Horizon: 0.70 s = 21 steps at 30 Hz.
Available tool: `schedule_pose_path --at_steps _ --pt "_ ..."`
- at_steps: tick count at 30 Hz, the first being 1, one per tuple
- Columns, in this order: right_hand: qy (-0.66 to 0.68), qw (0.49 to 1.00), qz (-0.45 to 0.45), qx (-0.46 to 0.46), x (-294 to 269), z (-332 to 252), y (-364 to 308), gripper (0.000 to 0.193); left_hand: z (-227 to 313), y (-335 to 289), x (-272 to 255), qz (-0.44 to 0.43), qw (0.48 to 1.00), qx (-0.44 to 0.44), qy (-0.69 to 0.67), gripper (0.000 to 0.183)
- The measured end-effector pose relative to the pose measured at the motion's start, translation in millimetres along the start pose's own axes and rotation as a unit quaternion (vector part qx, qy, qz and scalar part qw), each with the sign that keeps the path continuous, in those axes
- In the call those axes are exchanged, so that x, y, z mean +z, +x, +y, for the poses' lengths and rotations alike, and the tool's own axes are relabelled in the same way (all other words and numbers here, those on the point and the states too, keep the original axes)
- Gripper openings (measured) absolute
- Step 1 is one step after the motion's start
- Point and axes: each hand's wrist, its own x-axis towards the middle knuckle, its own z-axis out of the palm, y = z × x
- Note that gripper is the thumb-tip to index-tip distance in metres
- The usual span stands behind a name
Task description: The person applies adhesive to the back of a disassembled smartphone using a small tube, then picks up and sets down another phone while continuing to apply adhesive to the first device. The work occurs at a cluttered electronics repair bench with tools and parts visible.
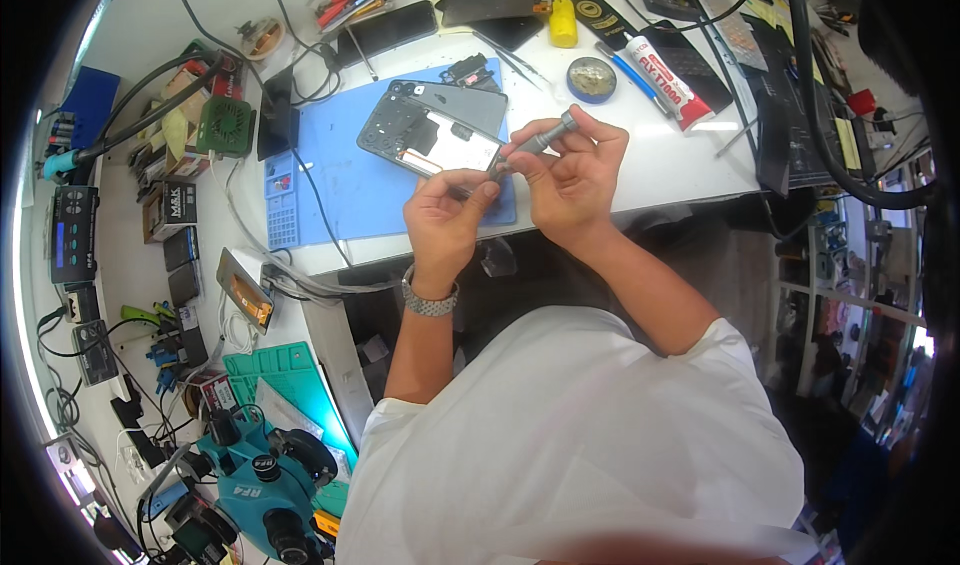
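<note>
Screwdriver (546,136) tip unclear at fingers (483,199), phone (398,130) partly hidden

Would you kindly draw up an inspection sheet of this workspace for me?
Surface: white table with a blue mat.
Job's things: opened phone on the mat; grey screwdriver held above the mat's right side.
Clutter: glue tube, yellow bottle and round tin beyond the hands.
Hands: right hand grips the screwdriver; left hand is near its lower end, grip unclear.
Cables: black cable across the mat's left part.
Surroundings: teal microscope lower left; shelves at right.
</note>
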Motion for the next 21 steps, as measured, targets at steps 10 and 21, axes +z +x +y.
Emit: schedule_pose_path --at_steps 10,21 --pt "-0.033 0.999 -0.016 0.003 0.2 0.4 -1.9 0.068 -1.0 0.4 -2.3 -0.004 1.000 -0.003 0.016 0.022" --pt "-0.070 0.993 -0.058 -0.068 -3.4 6.4 -3.5 0.066 3.5 1.3 1.7 -0.031 0.999 -0.004 -0.002 0.049"
